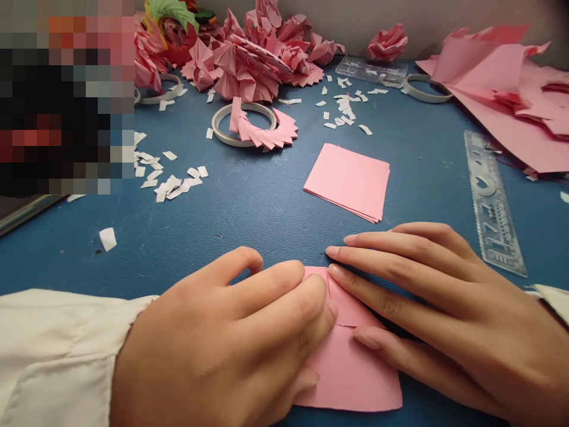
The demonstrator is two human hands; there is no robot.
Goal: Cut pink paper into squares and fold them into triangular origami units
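A pink sheet of paper lies on the blue table in front of me, its upper part folded down with edges meeting near the middle. Over its left side my left hand is closed, fingers curled and pressed together on the paper. The curled fingers hide part of the fold. My right hand lies across the right edge, fingers stretched out and apart, with thumb and index fingertip touching the sheet. Just beyond the hands sits a small stack of pink paper squares.
Behind are a tape roll with a pleated pink paper piece on it and a heap of pink paper flowers. White paper scraps lie scattered. At right are a clear stencil ruler and large pink sheets.
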